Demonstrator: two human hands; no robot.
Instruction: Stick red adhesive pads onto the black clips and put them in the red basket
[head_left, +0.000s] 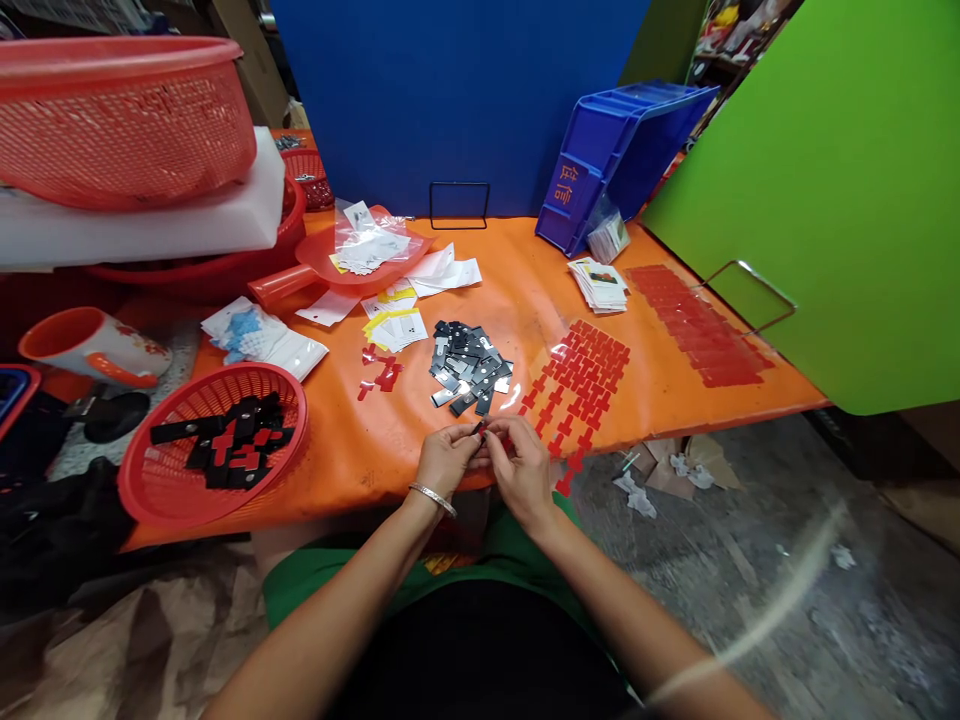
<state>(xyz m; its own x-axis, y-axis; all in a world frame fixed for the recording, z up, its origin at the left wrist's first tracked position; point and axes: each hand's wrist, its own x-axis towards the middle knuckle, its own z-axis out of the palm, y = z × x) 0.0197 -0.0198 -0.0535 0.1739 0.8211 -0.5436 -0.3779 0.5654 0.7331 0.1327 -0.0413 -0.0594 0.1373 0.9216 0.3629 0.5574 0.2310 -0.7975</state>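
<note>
My left hand (448, 462), with a silver bangle at its wrist, is closed in a pinch at the table's front edge. Opposite it, my right hand (523, 468) pinches as well, its fingertips meeting those of the left. Between them shows a small black strip (479, 427), mostly hidden by the fingers. Just beyond lies a pile of black and grey flat strips (472, 365). To the right are red T-shaped or cross-shaped stickers (589, 375) in rows, the nearest hanging past the table edge. A few loose red pieces (386, 375) lie left of the pile.
A red basket (135, 490) at left holds black strips with red pieces. Behind it are a mug (97, 345), a white packet (281, 345) and a red scoop (281, 287) with paper cards. A blue bin (574, 190), card stack (600, 287) and red sheet (697, 325) lie to the right.
</note>
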